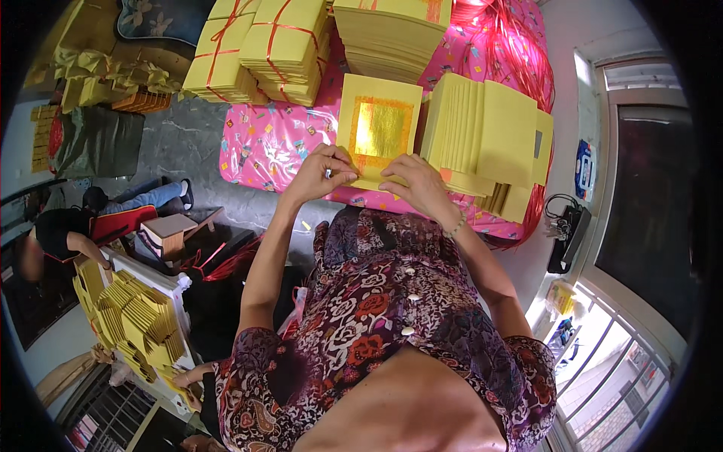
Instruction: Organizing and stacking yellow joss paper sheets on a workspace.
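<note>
The left hand (325, 173), thumb and forefinger nearly meeting, and the right hand (419, 181), fingers bent, are both at the near edge of a yellow rectangular paper piece with gold foil (380, 128); whether they grip it, I cannot tell. It lies straight ahead, long axis pointing away from the body, neither hand nearer, over a pink patterned plastic cover (263, 147).

A blue flowered cushion (162, 18) shows at upper left, and a blue-and-white packet (585, 172) near black cables (557, 226) at right.
</note>
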Tool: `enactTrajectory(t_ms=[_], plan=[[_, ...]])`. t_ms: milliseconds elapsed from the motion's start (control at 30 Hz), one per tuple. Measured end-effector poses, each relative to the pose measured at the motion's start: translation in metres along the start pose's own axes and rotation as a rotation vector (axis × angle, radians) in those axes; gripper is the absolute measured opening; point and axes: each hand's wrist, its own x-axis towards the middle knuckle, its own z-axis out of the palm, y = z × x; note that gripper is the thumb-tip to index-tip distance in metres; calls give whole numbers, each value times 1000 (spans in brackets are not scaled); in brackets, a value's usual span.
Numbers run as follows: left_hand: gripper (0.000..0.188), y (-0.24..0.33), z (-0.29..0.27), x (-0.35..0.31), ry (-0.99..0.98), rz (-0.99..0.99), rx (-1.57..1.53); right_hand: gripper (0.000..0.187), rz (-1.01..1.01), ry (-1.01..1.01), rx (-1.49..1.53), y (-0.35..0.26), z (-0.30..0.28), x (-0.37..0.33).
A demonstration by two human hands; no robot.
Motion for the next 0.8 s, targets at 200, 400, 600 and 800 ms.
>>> enactTrajectory(t_ms=[200,400,600,800], plan=[[13,2,-2,2,-19,-7,-22,28,2,2,1,1,1,0],[12,-1,-1,3,10,9,2,27,-43,65,-87,-9,3,-2],[28,14,-4,0,14,30,22,15,-132,160,-180,-4,13,-2],[44,5,-16,6,127,85,116,12,-68,216,-86,-10,-7,8]])
